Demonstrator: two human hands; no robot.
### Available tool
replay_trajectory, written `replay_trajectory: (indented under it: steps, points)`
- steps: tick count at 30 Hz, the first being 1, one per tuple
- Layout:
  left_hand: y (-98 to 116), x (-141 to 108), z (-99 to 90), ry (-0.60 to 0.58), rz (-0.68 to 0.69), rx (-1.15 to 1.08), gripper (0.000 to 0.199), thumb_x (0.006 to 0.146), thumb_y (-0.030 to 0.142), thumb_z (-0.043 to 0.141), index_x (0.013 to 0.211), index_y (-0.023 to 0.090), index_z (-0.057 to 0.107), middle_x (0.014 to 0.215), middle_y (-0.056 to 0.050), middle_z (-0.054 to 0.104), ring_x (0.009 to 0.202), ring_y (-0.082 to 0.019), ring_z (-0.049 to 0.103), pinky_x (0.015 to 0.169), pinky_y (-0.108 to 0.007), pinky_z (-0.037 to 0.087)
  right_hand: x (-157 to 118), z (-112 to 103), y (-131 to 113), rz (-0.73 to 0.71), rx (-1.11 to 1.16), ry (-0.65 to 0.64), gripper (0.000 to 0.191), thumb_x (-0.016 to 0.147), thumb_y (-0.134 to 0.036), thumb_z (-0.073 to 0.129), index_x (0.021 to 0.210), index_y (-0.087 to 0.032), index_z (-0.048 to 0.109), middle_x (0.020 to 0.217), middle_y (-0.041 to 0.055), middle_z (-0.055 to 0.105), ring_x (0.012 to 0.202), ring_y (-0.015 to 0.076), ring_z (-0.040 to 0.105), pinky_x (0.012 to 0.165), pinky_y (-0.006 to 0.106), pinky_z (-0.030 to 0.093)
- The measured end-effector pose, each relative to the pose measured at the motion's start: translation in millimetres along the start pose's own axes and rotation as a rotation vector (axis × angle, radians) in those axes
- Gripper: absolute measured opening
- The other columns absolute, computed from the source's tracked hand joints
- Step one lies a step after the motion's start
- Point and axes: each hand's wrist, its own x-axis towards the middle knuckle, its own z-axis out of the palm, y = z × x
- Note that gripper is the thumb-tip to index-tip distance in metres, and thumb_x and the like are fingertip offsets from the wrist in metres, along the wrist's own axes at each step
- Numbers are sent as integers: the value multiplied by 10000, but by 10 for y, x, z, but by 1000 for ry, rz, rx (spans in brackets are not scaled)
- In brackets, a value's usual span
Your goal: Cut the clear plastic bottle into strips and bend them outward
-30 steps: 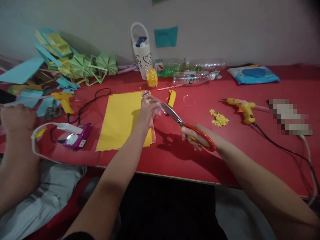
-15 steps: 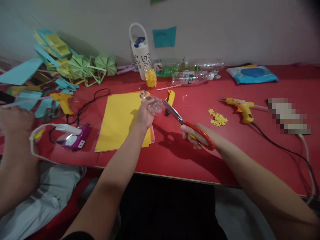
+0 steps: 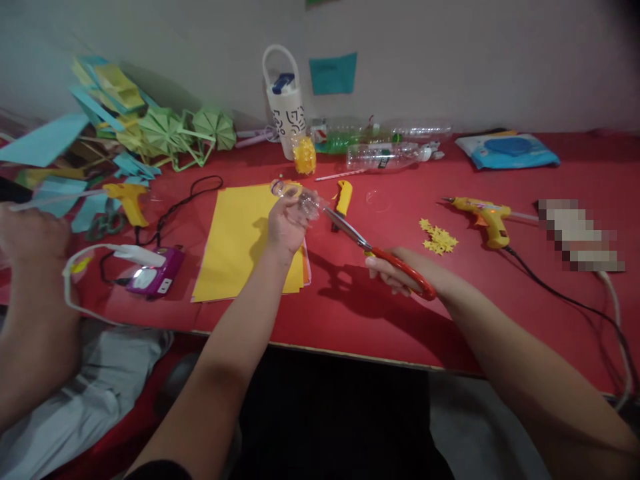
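Observation:
My left hand [image 3: 287, 223] is closed around a clear piece of plastic bottle [image 3: 309, 203], its neck end pointing to the far left. My right hand [image 3: 395, 273] grips scissors [image 3: 350, 230] with red and yellow handles. The blades reach toward the cut side of the plastic, their tips at its right edge; whether they touch it I cannot tell. Under my left hand lies a stack of yellow paper [image 3: 235, 247], with other colours showing at its edges. A yellow-handled cutter [image 3: 343, 197] rests on the table just behind the blades.
Yellow paper stars [image 3: 439, 239] and a yellow glue gun [image 3: 483, 217] lie to the right. Plastic bottles [image 3: 385, 157] and a white cup holder [image 3: 286, 117] line the wall. A purple power strip [image 3: 160, 273] sits left, near another person's hand [image 3: 35, 233] by a second glue gun [image 3: 129, 200].
My left hand has shifted slightly left with the bottle piece, tilting it. The scissor blades look more closed, and my right hand has moved slightly. The view has shifted a little.

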Motion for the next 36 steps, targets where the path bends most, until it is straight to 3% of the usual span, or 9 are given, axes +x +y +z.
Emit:
replay_trajectory:
  steps: [6, 13, 18, 22, 26, 30, 36]
  points:
    - [-20, -2, 20, 16, -27, -8, 149, 644, 147, 622, 773, 213, 587, 768, 3, 705, 877, -164, 698, 906, -308, 519, 39, 28, 30, -20, 71, -16, 574, 704, -778, 560, 644, -209, 520, 361, -95, 373, 303, 81, 405, 398, 240, 406]
    - [-82, -37, 71, 45, -44, 27, 216, 608, 129, 685, 786, 203, 587, 764, -1, 698, 906, -189, 696, 821, -285, 518, 21, 94, 28, -41, 41, -37, 539, 721, -739, 572, 669, -204, 530, 389, -94, 393, 321, 85, 429, 401, 245, 402]
    - [-78, -105, 143, 55, -85, 20, 170, 643, 95, 605, 771, 201, 569, 857, -27, 724, 991, -200, 688, 782, -275, 527, 1, 133, -1, -34, 60, -37, 521, 714, -718, 595, 659, -203, 535, 386, -96, 401, 328, 81, 436, 422, 248, 413]
    - [-64, -99, 159, 102, -86, 18, 147, 685, 69, 547, 754, 196, 574, 807, -21, 714, 913, -162, 700, 748, -239, 523, -17, 158, -37, -7, 81, -30, 527, 704, -720, 608, 659, -200, 534, 395, -100, 406, 326, 69, 424, 423, 245, 400]
    - [-71, -87, 160, 128, -73, -3, 120, 724, 81, 548, 745, 198, 567, 759, -8, 703, 810, -136, 701, 744, -231, 530, -34, 186, -71, -4, 106, -39, 528, 714, -720, 597, 662, -199, 531, 396, -106, 396, 311, 60, 399, 428, 248, 403]
    - [-90, -97, 169, 133, -69, -10, 138, 710, 98, 601, 754, 221, 559, 769, -15, 712, 873, -175, 697, 725, -265, 550, -44, 202, -91, 15, 109, -24, 507, 722, -695, 619, 672, -199, 532, 407, -103, 406, 317, 62, 403, 411, 244, 388]
    - [-125, -117, 191, 122, -55, -51, 151, 684, 77, 581, 760, 205, 557, 762, -11, 712, 876, -157, 705, 823, -263, 539, -39, 212, -78, 8, 109, -24, 518, 713, -711, 607, 665, -202, 527, 409, -103, 408, 319, 57, 393, 414, 244, 390]
